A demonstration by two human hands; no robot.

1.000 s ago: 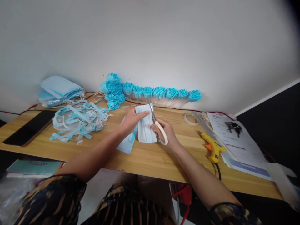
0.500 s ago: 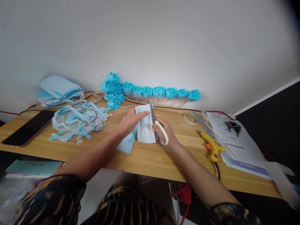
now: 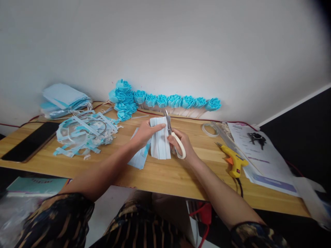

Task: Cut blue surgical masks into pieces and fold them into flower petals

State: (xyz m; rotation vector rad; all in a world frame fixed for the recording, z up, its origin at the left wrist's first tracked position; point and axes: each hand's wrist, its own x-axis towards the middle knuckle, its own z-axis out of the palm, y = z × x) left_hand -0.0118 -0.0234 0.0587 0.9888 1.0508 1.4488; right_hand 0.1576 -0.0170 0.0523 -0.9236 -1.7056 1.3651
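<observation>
My left hand (image 3: pixel 146 133) pinches a pale, pleated face mask piece (image 3: pixel 159 146) near its top, the thumb lying across the front. In my right hand (image 3: pixel 184 143) are scissors (image 3: pixel 179 143) with white handles, my fingers through the loops. Their blades (image 3: pixel 168 120) point up and away, lying along the right edge of the mask piece. Whether the blades are cutting into it, I cannot tell. Under and left of the mask piece, more light blue mask pieces (image 3: pixel 138 158) lie on the wooden table (image 3: pixel 165 179).
Blue mask-fabric flowers (image 3: pixel 168 100) line the wall. At left are a mask stack (image 3: pixel 66 96), cut strips (image 3: pixel 85 132) and a black phone (image 3: pixel 31 141). At right lie a tape roll (image 3: pixel 210 130), a yellow glue gun (image 3: pixel 234 161), keys (image 3: pixel 257 137) and papers (image 3: pixel 261 165).
The mask piece and both hands have shifted only very slightly. The scissors stay at the mask piece's right edge.
</observation>
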